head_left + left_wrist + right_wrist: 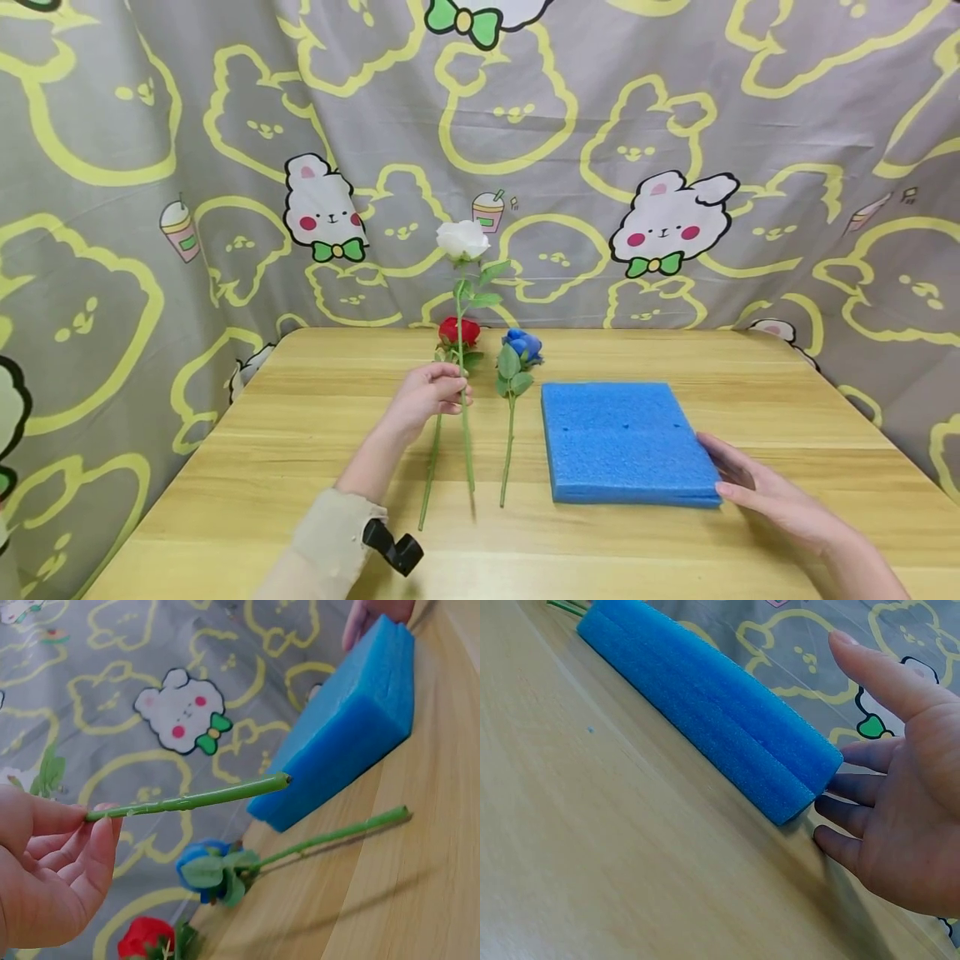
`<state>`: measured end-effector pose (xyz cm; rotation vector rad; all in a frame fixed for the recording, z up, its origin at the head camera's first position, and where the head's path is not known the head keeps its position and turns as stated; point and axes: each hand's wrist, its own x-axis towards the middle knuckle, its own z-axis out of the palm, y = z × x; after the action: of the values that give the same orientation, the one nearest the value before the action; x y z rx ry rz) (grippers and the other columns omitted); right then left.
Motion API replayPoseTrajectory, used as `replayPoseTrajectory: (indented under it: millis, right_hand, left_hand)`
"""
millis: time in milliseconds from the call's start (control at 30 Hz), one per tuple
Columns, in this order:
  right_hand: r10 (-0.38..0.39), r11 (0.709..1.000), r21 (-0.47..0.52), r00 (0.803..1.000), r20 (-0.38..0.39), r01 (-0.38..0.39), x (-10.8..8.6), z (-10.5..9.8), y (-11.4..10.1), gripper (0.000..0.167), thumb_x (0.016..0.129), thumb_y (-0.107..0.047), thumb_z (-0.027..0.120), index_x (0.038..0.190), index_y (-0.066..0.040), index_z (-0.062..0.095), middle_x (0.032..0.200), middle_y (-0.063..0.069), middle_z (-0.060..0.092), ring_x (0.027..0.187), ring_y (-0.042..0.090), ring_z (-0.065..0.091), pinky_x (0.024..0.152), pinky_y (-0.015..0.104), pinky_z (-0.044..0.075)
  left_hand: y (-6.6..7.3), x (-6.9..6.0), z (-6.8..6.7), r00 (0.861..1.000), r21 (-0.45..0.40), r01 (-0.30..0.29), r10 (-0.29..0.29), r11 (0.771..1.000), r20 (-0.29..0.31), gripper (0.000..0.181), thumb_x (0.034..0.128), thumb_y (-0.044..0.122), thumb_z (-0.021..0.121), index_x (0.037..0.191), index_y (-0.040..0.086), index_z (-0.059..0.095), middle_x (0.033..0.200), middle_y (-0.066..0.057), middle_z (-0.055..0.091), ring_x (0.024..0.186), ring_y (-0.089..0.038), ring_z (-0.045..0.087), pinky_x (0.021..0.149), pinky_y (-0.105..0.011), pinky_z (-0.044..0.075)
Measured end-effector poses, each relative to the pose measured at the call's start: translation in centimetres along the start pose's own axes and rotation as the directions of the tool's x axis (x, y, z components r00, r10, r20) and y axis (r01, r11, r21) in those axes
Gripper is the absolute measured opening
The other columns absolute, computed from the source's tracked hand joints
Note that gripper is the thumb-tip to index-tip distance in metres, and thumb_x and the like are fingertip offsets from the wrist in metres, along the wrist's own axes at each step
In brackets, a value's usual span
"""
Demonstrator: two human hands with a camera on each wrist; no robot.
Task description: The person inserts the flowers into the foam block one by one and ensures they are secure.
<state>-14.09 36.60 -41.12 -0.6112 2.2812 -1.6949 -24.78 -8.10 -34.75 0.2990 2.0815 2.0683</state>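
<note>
A white artificial rose stands nearly upright above the table, its green stem pinched between the thumb and fingers of my left hand. Behind that hand lies a red rose, its stem pointing toward me. To the right, a blue rose lies on the wood. A flat blue foam block has a row of small holes across its top. My right hand is at the block's right side, fingers fairly straight and fingertips against or very near its edge; the right wrist view shows no grip.
The pale wooden table ends at the back against a grey curtain with yellow and white cartoon figures. A black strap mount sits on the left sleeve. A tiny blue crumb lies before the block.
</note>
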Motion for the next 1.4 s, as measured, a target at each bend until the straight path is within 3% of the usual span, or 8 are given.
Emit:
replayPoseTrajectory:
  millis: [233,367,500,700,833,1100,1400]
  right_hand:
    - [0.002,1.0,-0.004,1.0,-0.001,-0.002,-0.1,0.0,-0.1,0.057,0.099,-0.003,0.037,0.143,0.011,0.005,0.135,-0.031,0.028,0.119,-0.017,0.029,0.092,0.006,0.029]
    - [0.002,1.0,-0.001,1.0,0.0,-0.002,-0.1,-0.1,0.0,0.057,0.099,-0.003,0.037,0.143,0.011,0.004,0.135,-0.031,0.028,0.119,-0.017,0.029,0.092,0.006,0.029]
    - [0.003,1.0,-0.005,1.0,-0.001,-0.003,-0.2,-0.1,0.0,0.057,0.099,-0.003,0.037,0.143,0.011,0.004,0.135,-0.031,0.027,0.119,-0.017,0.029,0.092,0.006,0.029]
    - [-0.007,1.0,-0.014,1.0,-0.004,0.007,-0.3,-0.2,0.0,0.056,0.099,-0.002,0.036,0.143,0.01,0.005,0.136,-0.03,0.027,0.119,-0.017,0.029,0.092,0.005,0.028]
    - [-0.01,1.0,-0.015,1.0,-0.002,0.01,-0.3,-0.2,0.0,0.055,0.099,-0.002,0.036,0.143,0.01,0.005,0.136,-0.03,0.027,0.12,-0.017,0.029,0.092,0.006,0.028]
    - [-0.027,0.999,-0.018,1.0,0.005,0.027,-0.2,-0.1,-0.1,0.055,0.099,-0.001,0.035,0.143,0.011,0.005,0.137,-0.03,0.026,0.121,-0.016,0.028,0.093,0.005,0.027]
    - [-0.012,1.0,-0.005,1.0,0.004,0.012,0.0,0.0,-0.1,0.055,0.099,-0.003,0.036,0.143,0.011,0.004,0.136,-0.03,0.027,0.12,-0.017,0.028,0.093,0.005,0.027]
  left_hand:
    - [0.6,0.6,2.1,1.0,-0.002,0.0,0.0,1.0,0.027,0.013,0.0901,-0.003,0.053,0.103,-0.006,0.05,0.077,-0.008,0.065,0.068,-0.019,0.064,0.061,-0.026,0.053]
    - [0.8,1.0,3.3,0.999,-0.009,-0.013,0.013,1.0,0.05,0.02,0.0878,-0.007,0.053,0.107,-0.009,0.048,0.086,-0.022,0.065,0.067,-0.017,0.064,0.06,-0.025,0.053]
    - [1.0,1.2,4.1,0.998,0.001,-0.015,0.015,1.0,0.061,0.026,0.0862,-0.008,0.056,0.111,-0.012,0.047,0.094,-0.028,0.064,0.068,-0.017,0.065,0.061,-0.025,0.054]
    - [1.4,1.5,5.2,0.997,0.002,-0.032,0.032,0.999,0.065,0.024,0.0859,-0.006,0.059,0.108,-0.013,0.052,0.094,-0.025,0.065,0.081,-0.03,0.067,0.072,-0.036,0.055]
    - [1.8,1.8,6.0,0.997,-0.009,-0.047,0.048,0.999,0.064,0.022,0.0863,-0.005,0.059,0.105,-0.015,0.054,0.093,-0.025,0.066,0.084,-0.034,0.066,0.072,-0.036,0.055]
    - [3.1,2.3,7.3,0.993,0.02,-0.096,0.095,0.995,0.075,0.016,0.0874,0.0,0.06,0.099,-0.011,0.059,0.089,-0.021,0.067,0.072,-0.017,0.066,0.069,-0.032,0.056]
    - [4.2,3.1,8.8,0.989,0.004,-0.119,0.118,0.993,0.093,0.021,0.0859,-0.002,0.061,0.104,-0.014,0.057,0.09,-0.02,0.066,0.074,-0.022,0.066,0.073,-0.038,0.055]
